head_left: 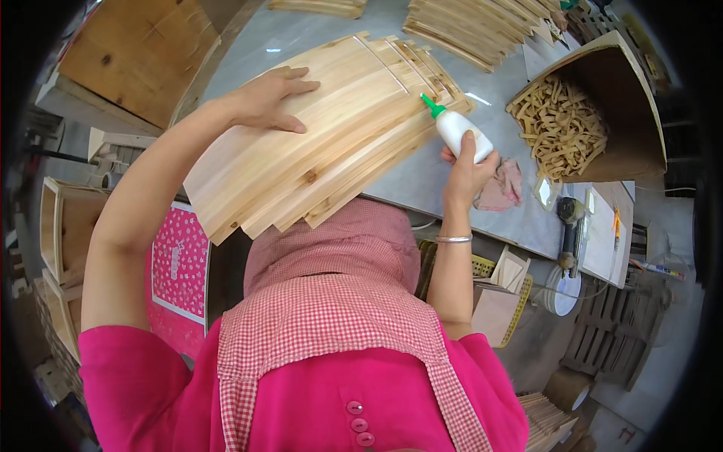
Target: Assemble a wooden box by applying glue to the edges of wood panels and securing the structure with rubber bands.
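a brown box (631,113) holds tan strips (563,126), with a crumpled pink cloth (503,187) lying near it.

White bottle (461,132), red-checked apron (324,320), seemingly pinkish rag (503,188)

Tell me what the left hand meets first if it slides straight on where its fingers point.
Along the top wooden panel, the left hand would probably first reach the pale stripe across it; whether that is raised or sunken is unclear.

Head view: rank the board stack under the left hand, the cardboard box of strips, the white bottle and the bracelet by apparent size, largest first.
1. Board stack
2. Cardboard box
3. White bottle
4. Bracelet
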The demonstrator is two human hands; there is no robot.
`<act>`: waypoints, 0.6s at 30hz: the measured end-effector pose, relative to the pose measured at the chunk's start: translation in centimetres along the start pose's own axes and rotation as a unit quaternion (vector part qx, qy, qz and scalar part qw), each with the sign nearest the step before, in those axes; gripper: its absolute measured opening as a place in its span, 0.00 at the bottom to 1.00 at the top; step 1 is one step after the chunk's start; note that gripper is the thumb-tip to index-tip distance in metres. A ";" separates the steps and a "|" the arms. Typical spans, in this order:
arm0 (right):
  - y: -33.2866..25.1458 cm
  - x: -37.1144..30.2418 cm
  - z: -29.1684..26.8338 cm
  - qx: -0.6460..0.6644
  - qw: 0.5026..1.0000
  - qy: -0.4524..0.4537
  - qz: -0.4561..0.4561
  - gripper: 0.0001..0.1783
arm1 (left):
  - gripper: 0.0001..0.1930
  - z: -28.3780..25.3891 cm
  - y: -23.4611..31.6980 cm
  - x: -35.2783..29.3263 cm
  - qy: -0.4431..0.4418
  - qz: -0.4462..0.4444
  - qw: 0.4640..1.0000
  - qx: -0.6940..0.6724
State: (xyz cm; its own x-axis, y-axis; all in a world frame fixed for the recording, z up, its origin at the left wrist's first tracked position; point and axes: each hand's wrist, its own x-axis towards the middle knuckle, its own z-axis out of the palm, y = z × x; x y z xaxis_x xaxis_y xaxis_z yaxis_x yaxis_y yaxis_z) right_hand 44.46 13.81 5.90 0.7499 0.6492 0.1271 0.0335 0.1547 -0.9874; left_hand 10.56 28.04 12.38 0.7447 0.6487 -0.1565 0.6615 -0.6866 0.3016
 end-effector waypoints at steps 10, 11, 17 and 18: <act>-0.4 -7.3 1.2 -0.009 0.995 -0.096 -0.017 0.19 | 0.47 0.6 -1.1 0.8 0.014 0.013 1.000 0.018; -0.4 -8.5 1.3 -0.007 0.993 -0.111 -0.029 0.20 | 0.46 0.6 -0.8 0.7 0.009 0.013 1.000 0.023; -1.5 -14.3 1.6 -0.029 0.980 -0.195 -0.009 0.23 | 0.51 1.5 -2.5 1.6 -0.017 0.019 0.999 0.033; -1.1 -14.9 1.3 -0.052 0.977 -0.204 -0.036 0.23 | 0.54 2.0 -3.0 2.3 -0.025 0.045 0.998 0.042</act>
State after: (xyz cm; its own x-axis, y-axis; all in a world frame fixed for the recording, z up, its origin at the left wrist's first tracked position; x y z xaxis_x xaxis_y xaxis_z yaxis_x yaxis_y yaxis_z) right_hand 32.35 4.94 5.16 0.4188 0.8854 0.2018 0.1585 0.1476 -0.9763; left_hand 10.44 30.94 9.26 0.8039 0.5668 -0.1803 0.5947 -0.7683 0.2366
